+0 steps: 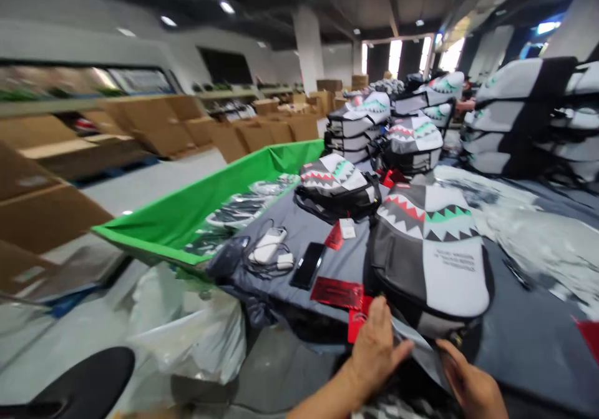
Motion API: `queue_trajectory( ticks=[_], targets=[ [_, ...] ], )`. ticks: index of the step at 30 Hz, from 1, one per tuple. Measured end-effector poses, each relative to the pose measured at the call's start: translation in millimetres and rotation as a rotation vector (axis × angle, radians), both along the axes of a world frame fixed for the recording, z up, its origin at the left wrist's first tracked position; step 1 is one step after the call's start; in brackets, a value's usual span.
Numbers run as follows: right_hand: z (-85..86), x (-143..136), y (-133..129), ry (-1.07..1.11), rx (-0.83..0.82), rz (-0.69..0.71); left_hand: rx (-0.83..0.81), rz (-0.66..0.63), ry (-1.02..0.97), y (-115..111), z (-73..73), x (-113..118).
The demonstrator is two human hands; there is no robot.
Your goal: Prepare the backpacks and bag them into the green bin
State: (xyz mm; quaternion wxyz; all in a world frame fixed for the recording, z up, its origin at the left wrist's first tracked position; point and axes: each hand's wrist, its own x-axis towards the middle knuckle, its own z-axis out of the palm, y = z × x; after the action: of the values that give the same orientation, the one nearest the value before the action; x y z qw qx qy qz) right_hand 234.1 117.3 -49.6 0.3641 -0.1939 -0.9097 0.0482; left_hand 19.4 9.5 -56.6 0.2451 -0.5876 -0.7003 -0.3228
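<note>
Directly before my hands a grey, black and white backpack (pixel 430 250) lies on the grey-covered table, with red and green zigzag teeth across its front. Below its near edge stretches a thin, shiny greyish plastic sheet (pixel 421 350), possibly a bag. My left hand (pixel 374 341) is at the sheet's left side, thumb across it and fingers pointing up beside a red tag (pixel 356 322). On the right side, my right hand (pixel 470 378) grips the sheet between thumb and curled fingers. Both hands are slightly blurred, and their undersides are hidden.
A smaller backpack (pixel 337 185) lies behind, and stacked backpacks (pixel 515 119) rise at the right. Left of centre are a phone (pixel 309 265), a white device with cable (pixel 269 246) and a red packet (pixel 337 292). A green-lined bin (pixel 187 213) adjoins the table. Clear plastic bags (pixel 538 231) lie right.
</note>
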Motion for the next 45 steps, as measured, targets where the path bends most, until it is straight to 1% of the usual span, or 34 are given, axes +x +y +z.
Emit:
queue_trajectory(
  ticks=[1, 3, 6, 8, 10, 12, 14, 15, 17, 21, 23, 25, 28, 30, 33, 35, 37, 39, 41, 45],
  targets=[
    [7.1, -2, -3, -0.018, -0.027, 0.019, -0.020, -0.014, -0.049, -4, 5.2, 0],
    [22.4, -7, -9, -0.032, -0.043, 0.022, -0.011, -0.039, -0.120, -7, 10.8, -2],
    [39.3, -13, -15, -0.058, -0.022, 0.011, 0.055, -0.070, -0.172, -8, 12.2, -3],
    [42.0, -14, -17, -0.067, 0.003, 0.004, 0.103, -0.089, -0.134, -9, 13.8, -6],
    [39.2, -13, -18, -0.065, 0.010, -0.005, 0.129, -0.102, -0.070, -8, 18.6, -10],
    [35.0, -12, -18, -0.064, -0.007, -0.015, 0.128, -0.110, -0.014, -5, 26.2, -15],
    [32.6, -10, -18, -0.067, -0.018, -0.019, 0.113, -0.151, 0.039, -1, 35.0, -20],
    [32.3, -10, -18, -0.072, -0.016, -0.023, 0.103, -0.195, 0.072, 1, 39.4, -22],
    [33.3, -10, -18, -0.088, -0.004, -0.029, 0.072, -0.329, 0.130, 3, 48.6, -27],
    [35.6, -12, -19, -0.108, 0.015, -0.035, -0.081, -0.693, 0.240, 4, 66.8, -41],
    [35.2, -14, -19, -0.109, 0.007, -0.042, -0.129, -0.859, 0.289, 7, 71.5, -50],
    [34.2, -16, -20, -0.113, -0.011, -0.055, -0.156, -0.951, 0.254, 12, 70.2, -59],
    [34.0, -15, -23, -0.106, -0.022, -0.067, -0.197, -0.966, 0.095, 20, 59.0, -69],
    [36.0, -10, -24, -0.085, -0.054, -0.065, -0.179, -0.964, 0.038, 22, 49.9, -72],
    [42.6, 6, -25, -0.040, -0.213, -0.075, -0.149, -0.955, 0.030, 21, 41.1, -72],
    [49.0, 17, -22, -0.034, -0.324, -0.079, -0.154, -0.946, 0.026, 19, 39.7, -71],
    [55.7, 23, -16, -0.031, -0.390, -0.080, -0.142, -0.947, 0.016, 16, 40.6, -70],
    [61.1, 20, -8, 0.024, -0.437, -0.103, -0.108, -0.946, 0.006, 14, 41.6, -69],
    [63.2, 10, 2, 0.121, -0.479, -0.133, -0.087, -0.932, 0.003, 11, 41.0, -68],
    [55.6, -17, 21, 0.254, -0.503, -0.150, -0.114, -0.847, 0.037, 8, 36.0, -63]
  ],
)
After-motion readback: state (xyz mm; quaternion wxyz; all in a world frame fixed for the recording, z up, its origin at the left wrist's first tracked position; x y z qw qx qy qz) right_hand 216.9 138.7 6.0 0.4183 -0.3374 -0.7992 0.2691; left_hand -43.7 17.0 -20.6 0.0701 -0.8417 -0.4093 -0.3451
